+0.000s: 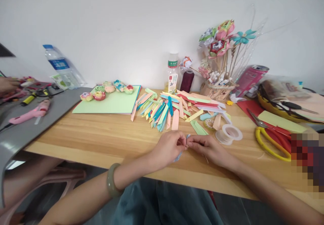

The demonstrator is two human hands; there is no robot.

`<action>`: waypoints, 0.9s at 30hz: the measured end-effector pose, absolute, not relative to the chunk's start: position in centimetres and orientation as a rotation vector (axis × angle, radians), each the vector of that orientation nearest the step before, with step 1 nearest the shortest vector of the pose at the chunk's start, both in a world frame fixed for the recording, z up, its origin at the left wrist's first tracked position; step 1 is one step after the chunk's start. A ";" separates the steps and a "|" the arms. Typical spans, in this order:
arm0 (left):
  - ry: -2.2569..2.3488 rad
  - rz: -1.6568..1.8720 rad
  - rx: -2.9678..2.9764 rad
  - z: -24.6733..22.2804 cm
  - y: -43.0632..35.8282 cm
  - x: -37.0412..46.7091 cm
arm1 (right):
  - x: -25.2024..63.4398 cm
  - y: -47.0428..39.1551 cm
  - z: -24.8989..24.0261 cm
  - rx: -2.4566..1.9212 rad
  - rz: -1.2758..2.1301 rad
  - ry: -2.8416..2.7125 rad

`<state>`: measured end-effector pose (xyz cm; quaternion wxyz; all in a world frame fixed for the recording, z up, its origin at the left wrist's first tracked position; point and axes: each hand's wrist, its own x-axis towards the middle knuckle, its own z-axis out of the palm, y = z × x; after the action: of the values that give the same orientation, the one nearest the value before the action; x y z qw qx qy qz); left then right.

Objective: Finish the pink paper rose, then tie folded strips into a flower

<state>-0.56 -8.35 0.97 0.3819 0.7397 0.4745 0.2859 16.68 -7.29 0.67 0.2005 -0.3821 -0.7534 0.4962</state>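
Note:
My left hand (168,147) is closed in a pinch on a small piece of folded blue paper (178,156), which pokes out below and above the fingers. Against its fingertips, my right hand (210,149) pinches too, on what looks like a thin thread (207,158) whose end trails under the hand. The exact point where the fingers meet is mostly hidden. Just beyond the hands lies a pile of folded paper strips (162,111) in many colours. A spool of clear line (227,135) sits close to my right hand.
Scissors (265,140) with yellow and red handles lie to the right. At the back stand a plastic bottle (172,73), a dark thread cone (187,81) and a basket (217,91) of paper flowers. Paper balls rest on green paper (108,106). Left, a pink glue gun (30,113) and another person's hand (8,84).

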 end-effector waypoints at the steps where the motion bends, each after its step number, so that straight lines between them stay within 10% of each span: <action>1: 1.211 0.739 1.927 1.0 -8.4 -0.6 | 16.7 -7.2 0.7 -1.073 1.393 -2.102; 27: 1.231 0.837 2.371 -0.4 -8.8 -0.8 | 16.1 -7.1 1.1 -1.216 1.363 -2.066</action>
<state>-0.84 -8.83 -0.36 0.1705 0.8346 0.4332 0.2946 16.08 -7.13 1.09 0.1907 -0.4329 -0.7354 0.4853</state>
